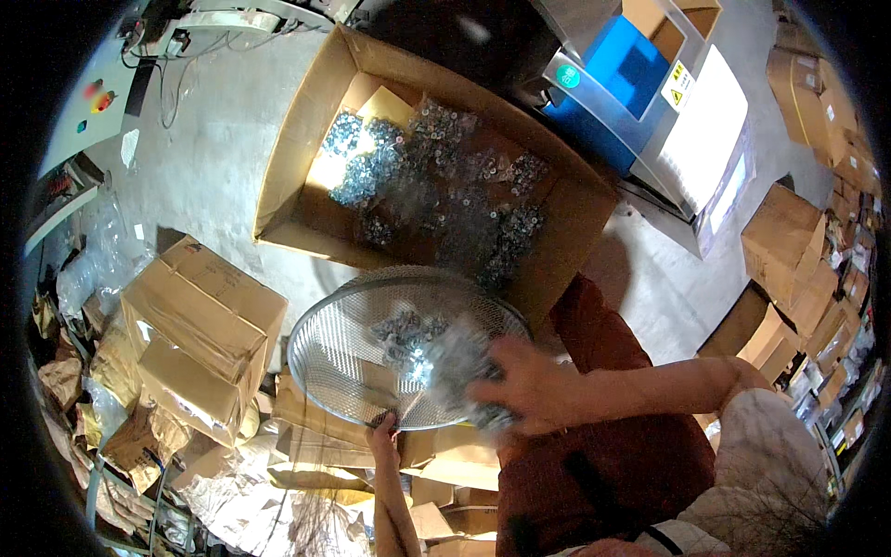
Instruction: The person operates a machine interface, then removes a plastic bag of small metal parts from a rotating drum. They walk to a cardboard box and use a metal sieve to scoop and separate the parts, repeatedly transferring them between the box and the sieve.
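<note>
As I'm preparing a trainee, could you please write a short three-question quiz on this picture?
1. Which hand grips the rim of the basket?
2. True or false: small metal pieces lie in both the open box and the basket.
3. By the fingertips of the right hand, the pieces look: A, bright red; B, blurred grey; C, green.

Key: 1, the left hand; 2, true; 3, B.
</note>
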A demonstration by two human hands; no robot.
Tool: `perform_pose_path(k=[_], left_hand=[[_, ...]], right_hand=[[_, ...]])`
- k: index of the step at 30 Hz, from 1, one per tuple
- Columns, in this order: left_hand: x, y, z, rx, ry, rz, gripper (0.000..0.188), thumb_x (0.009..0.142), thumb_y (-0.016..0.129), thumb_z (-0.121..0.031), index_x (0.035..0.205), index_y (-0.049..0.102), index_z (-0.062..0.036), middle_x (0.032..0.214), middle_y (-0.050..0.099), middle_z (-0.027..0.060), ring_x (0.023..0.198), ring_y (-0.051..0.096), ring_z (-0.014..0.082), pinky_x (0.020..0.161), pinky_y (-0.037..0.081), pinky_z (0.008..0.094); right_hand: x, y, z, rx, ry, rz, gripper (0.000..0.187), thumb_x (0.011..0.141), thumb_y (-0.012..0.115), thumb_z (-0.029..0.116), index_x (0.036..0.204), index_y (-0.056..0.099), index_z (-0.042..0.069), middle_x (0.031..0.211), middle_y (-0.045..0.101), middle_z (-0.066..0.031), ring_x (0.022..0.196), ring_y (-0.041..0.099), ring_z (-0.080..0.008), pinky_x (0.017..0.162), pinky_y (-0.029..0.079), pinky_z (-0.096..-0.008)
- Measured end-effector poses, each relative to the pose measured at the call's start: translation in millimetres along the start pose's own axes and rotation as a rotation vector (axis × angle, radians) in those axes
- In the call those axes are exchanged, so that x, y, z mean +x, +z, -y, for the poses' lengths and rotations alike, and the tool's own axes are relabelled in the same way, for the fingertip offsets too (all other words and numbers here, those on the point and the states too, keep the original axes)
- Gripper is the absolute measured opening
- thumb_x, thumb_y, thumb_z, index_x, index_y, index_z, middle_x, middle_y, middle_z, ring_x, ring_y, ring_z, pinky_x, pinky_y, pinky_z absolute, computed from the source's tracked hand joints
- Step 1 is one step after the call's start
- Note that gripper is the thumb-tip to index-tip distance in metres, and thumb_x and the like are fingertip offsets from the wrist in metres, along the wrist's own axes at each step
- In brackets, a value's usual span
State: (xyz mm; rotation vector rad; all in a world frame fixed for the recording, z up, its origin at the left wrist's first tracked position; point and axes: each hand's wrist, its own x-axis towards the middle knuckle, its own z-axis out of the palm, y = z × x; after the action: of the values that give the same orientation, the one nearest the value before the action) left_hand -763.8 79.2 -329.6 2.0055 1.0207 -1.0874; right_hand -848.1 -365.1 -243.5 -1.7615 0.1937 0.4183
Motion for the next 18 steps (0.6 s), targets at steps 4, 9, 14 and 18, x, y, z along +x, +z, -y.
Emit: perform_pose_path(k=[4,9,14,18], left_hand=[[-17.9,13.8,-4.2,-0.045,0.09,-0.025,0.013,0.076,0.067,-0.01,0.087,0.061,-0.0049,0.081,0.061,0.0023,0.066,0.057,0.0143,0.057,0.045,0.0297],[7.0,2.7,16.3,0.034,0.149,0.074,0.019,0.078,0.068,-0.012,0.093,0.065,-0.0003,0.084,0.064,0.0046,0.069,0.058,0.0151,0.061,0.046,0.0277],[4.5,11.8,14.6,-0.028,0.124,-0.012,0.013,0.08,0.067,-0.011,0.09,0.066,-0.0012,0.082,0.065,0.005,0.069,0.059,0.0148,0.062,0.046,0.0279],[5.4,7.8,15.6,-0.022,0.08,-0.022,0.013,0.08,0.067,-0.01,0.09,0.065,-0.0018,0.081,0.064,0.0046,0.067,0.058,0.0151,0.059,0.046,0.0267]], right_hand=[[23.5,11.3,-26.2,-0.041,-0.176,-0.11,0.058,0.072,0.072,0.027,0.125,0.049,0.017,0.121,0.04,-0.025,0.113,0.042,-0.0456,0.099,0.034,-0.0524],[73.3,-10.2,-201.7,-0.494,0.582,-0.092,0.089,0.069,0.077,0.025,0.142,0.027,0.024,0.147,0.013,-0.0208,0.128,0.024,-0.0492,0.104,0.027,-0.0587],[78.7,59.1,-319.0,-0.835,0.763,0.063,0.101,0.066,0.081,0.026,0.144,0.018,0.033,0.148,0.009,-0.0193,0.131,0.02,-0.0468,0.098,0.028,-0.0675],[85.6,44.6,-344.3,-0.723,0.693,0.08,0.088,0.065,0.081,0.024,0.139,0.034,0.031,0.146,0.021,-0.0187,0.128,0.031,-0.0428,0.1,0.032,-0.0596]])
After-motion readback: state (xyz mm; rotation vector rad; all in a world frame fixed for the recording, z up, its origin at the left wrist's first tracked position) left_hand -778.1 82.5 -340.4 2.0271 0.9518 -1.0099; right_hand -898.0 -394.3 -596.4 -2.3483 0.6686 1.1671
